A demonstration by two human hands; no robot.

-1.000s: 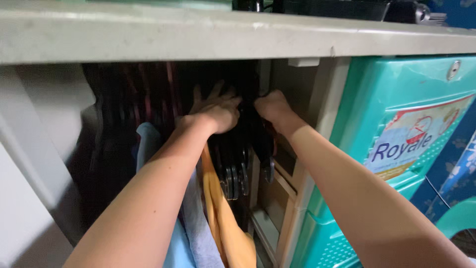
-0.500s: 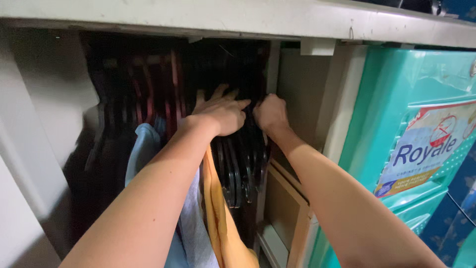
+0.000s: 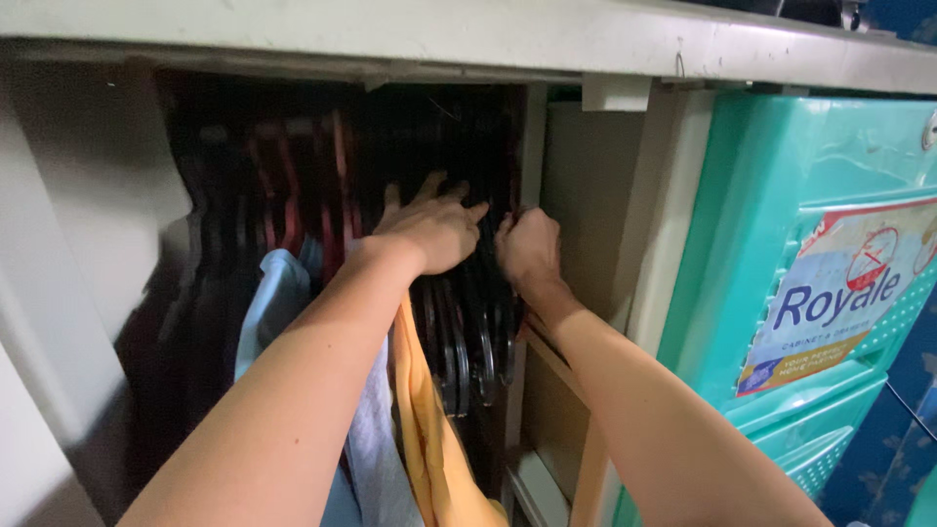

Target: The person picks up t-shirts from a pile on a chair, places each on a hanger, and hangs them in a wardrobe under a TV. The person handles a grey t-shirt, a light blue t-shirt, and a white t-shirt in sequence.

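A pale wardrobe (image 3: 88, 224) stands open beside a teal plastic cabinet (image 3: 781, 195), with an orange cloth (image 3: 429, 429) hanging inside. At its right end the black hangers (image 3: 468, 342) hang bunched: the left hand (image 3: 434, 226) presses them with fingers spread, the right hand (image 3: 529, 249) is closed around them.

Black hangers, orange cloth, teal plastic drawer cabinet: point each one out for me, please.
black hangers (image 3: 467, 346): head view, on the lower curved ends of the bunch.
orange cloth (image 3: 429, 439): head view, on its hanging middle fold.
teal plastic drawer cabinet (image 3: 781, 176): head view, on its upper front panel.
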